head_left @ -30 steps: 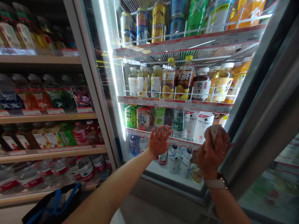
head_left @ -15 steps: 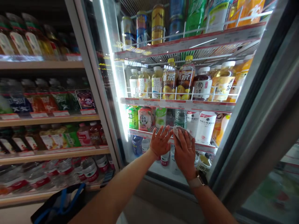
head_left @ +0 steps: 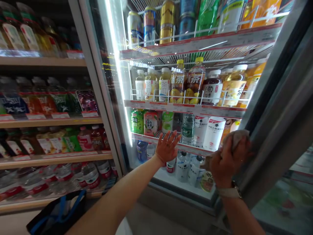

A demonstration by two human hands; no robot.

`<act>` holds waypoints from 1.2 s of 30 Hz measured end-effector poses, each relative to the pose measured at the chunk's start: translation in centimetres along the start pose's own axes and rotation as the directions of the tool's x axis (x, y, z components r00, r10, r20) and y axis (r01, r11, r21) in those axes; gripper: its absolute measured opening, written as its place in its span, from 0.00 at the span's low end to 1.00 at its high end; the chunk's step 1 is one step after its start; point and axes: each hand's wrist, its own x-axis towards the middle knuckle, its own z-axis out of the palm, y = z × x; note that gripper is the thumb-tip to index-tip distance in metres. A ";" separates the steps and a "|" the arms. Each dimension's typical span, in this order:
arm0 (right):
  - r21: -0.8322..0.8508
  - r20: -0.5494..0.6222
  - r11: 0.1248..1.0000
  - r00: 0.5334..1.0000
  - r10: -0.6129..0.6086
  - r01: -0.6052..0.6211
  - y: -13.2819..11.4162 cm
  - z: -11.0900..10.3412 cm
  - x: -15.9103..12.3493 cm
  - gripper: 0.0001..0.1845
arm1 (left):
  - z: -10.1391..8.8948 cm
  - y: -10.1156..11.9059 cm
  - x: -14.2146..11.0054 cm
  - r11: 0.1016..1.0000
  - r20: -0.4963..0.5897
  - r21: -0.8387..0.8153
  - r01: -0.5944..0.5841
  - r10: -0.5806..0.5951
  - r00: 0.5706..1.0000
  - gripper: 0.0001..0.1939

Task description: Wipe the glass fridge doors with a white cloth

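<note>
My left hand (head_left: 167, 147) lies flat with spread fingers against the glass door (head_left: 156, 98) of a drinks fridge, level with the lower shelf of bottles. My right hand (head_left: 226, 160) presses a crumpled grey cloth (head_left: 236, 137) against the same glass near the door's right frame (head_left: 274, 107). A watch sits on my right wrist. Behind the glass stand rows of tea bottles (head_left: 177, 83) and cans (head_left: 167, 20).
A second fridge bay on the left holds shelves of bottles (head_left: 49, 104) behind its own glass. A dark bag with blue handles (head_left: 58, 212) lies on the floor at lower left. White bottles (head_left: 214, 132) fill the lower right shelf.
My right hand swept the cloth rightward across the glass, from beside my left hand to the door's right frame. My left hand stayed in place.
</note>
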 end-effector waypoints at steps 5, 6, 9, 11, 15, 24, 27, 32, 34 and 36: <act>0.031 0.017 0.999 1.000 0.020 -0.021 -1.3 0.3 -0.3 0.33 | 0.0 0.0 0.0 1.000 0.006 0.009 -0.004 0.003 1.000 0.30; 0.040 0.046 0.999 0.999 -0.025 0.024 -2.0 0.6 -0.8 0.33 | 0.0 0.0 0.0 1.000 -0.001 0.006 -0.007 0.007 1.000 0.30; 0.108 0.162 0.973 0.962 -0.219 0.204 -4.2 1.4 -2.7 0.33 | 0.0 0.0 0.0 1.000 -0.011 -0.009 -0.007 0.007 1.000 0.31; 0.170 0.230 0.937 0.913 -0.338 0.305 -5.4 1.9 -3.9 0.32 | 0.0 0.0 0.0 1.000 -0.006 -0.010 -0.003 0.003 1.000 0.31; 0.218 0.272 0.905 0.868 -0.415 0.365 -5.9 2.1 -4.8 0.28 | 0.0 0.1 0.0 1.000 -0.016 -0.007 -0.002 0.002 1.000 0.31; 0.005 0.019 0.993 0.993 -0.116 0.116 -1.3 0.5 -0.5 0.32 | 0.0 0.0 0.0 1.000 -0.009 0.005 0.001 -0.001 1.000 0.30; 0.007 -0.063 1.000 0.998 0.027 -0.027 -0.5 0.4 0.3 0.31 | 0.0 -0.1 0.0 1.000 -0.010 -0.007 -0.003 0.003 1.000 0.30; 0.039 0.050 0.996 0.995 -0.088 0.086 -2.6 0.9 -1.1 0.32 | -0.1 -0.1 0.2 1.000 -0.039 -0.024 -0.004 0.003 0.999 0.30; 0.082 0.132 0.975 0.967 -0.217 0.208 -3.7 1.2 -2.1 0.30 | -0.1 -0.1 0.3 1.000 -0.056 -0.027 -0.002 0.000 0.998 0.30; 0.121 0.208 0.945 0.923 -0.325 0.305 -4.5 1.5 -3.0 0.27 | -0.2 -0.2 0.4 0.999 -0.060 -0.034 -0.003 0.001 0.998 0.31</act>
